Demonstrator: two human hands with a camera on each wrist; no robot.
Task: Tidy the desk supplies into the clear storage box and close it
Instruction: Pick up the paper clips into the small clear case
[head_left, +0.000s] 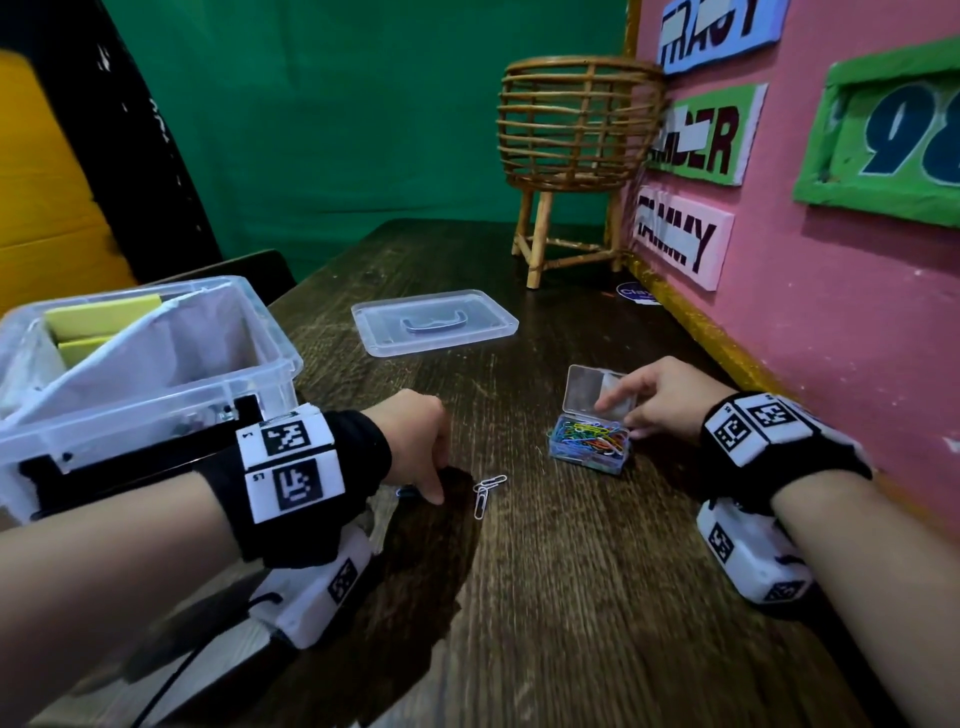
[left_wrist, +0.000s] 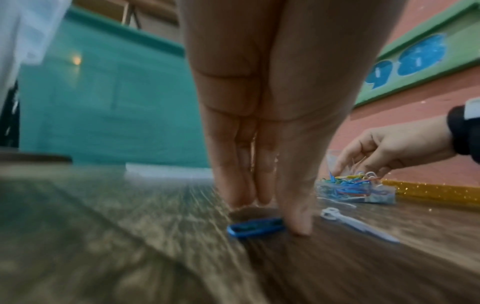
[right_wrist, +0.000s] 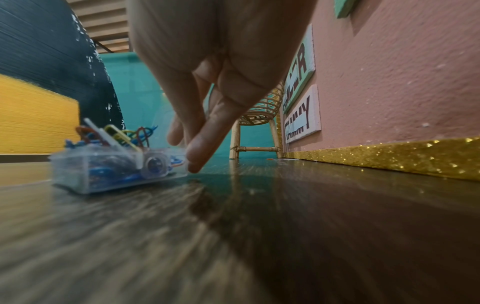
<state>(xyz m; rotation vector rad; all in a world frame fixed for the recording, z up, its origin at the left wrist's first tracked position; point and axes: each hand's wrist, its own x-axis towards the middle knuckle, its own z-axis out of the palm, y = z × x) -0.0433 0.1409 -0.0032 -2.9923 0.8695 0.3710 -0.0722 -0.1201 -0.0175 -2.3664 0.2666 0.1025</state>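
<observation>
Downward, left hand fingers on blue clip.

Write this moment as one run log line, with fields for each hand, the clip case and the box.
left hand: touches blue clip | right hand: at clip case | case: open | box: open, lid on desk

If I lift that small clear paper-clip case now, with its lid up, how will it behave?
The small clear plastic case of coloured paper clips is heaped above its rim, so tilting it would probably spill clips. It looks light and smooth-walled, so it may slide on the dark wooden table when nudged. Its hinged lid stands open and would likely flap.
</observation>
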